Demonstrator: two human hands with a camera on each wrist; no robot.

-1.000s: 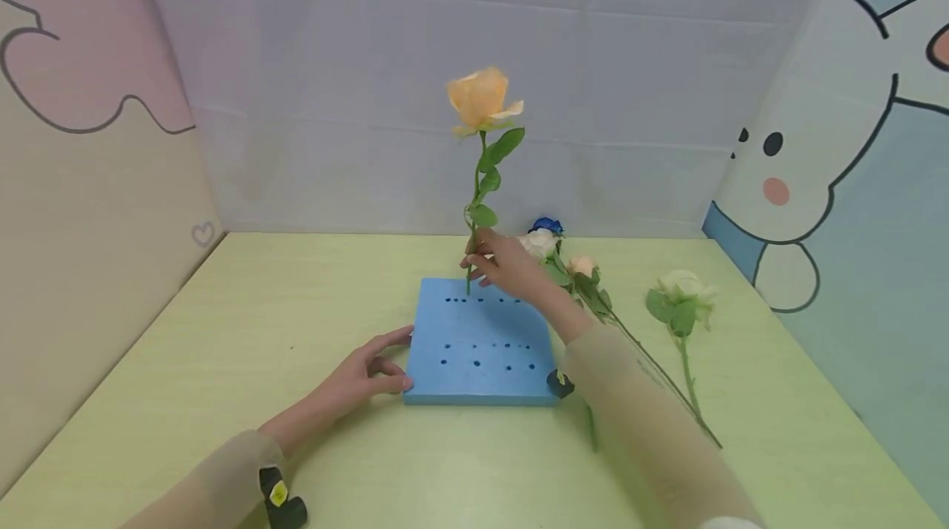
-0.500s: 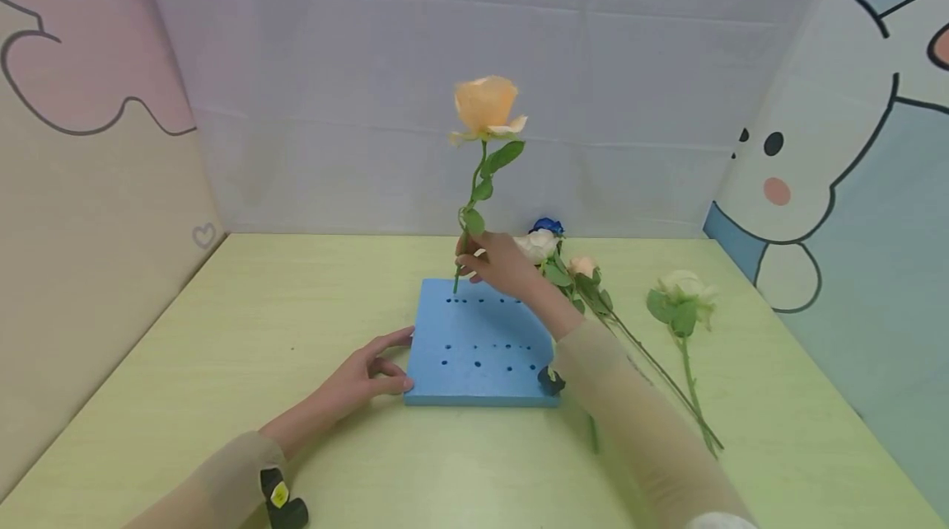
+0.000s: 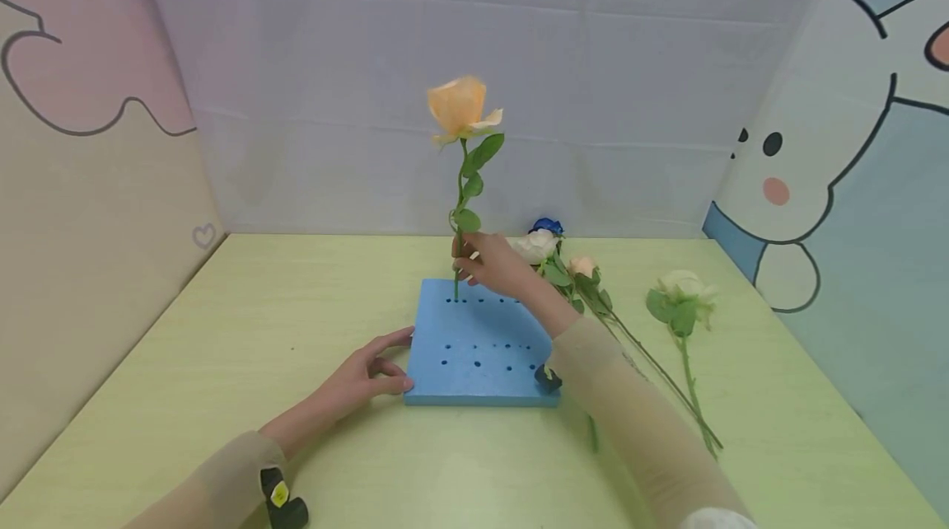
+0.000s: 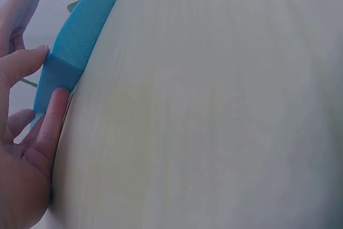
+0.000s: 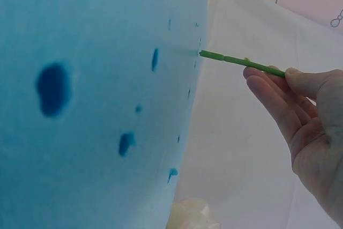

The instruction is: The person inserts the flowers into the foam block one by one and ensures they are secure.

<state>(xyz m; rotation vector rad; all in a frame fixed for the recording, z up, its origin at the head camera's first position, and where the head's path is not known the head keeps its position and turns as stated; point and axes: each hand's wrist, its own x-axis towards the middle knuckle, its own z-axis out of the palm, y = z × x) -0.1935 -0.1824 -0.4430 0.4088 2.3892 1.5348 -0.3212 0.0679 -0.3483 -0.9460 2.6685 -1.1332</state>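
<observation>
While pinched low on its stem between thumb and fingertips of right hand, orange rose stood upright, stem tip at a far-row hole of blue foam block. Left hand lay spread against block's near-left corner, fingers straight, apparently bracing it on green table.

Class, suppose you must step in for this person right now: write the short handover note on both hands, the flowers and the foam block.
Right hand pinches the orange rose low on its stem, upright, tip at a hole in the far row of the blue foam block.
Left hand rests against the block's near-left corner, fingers straight.
Done: rose brought to the hole; how deep it sits is unclear.
Left: other roses lie on the table to the right, none planted.
</observation>
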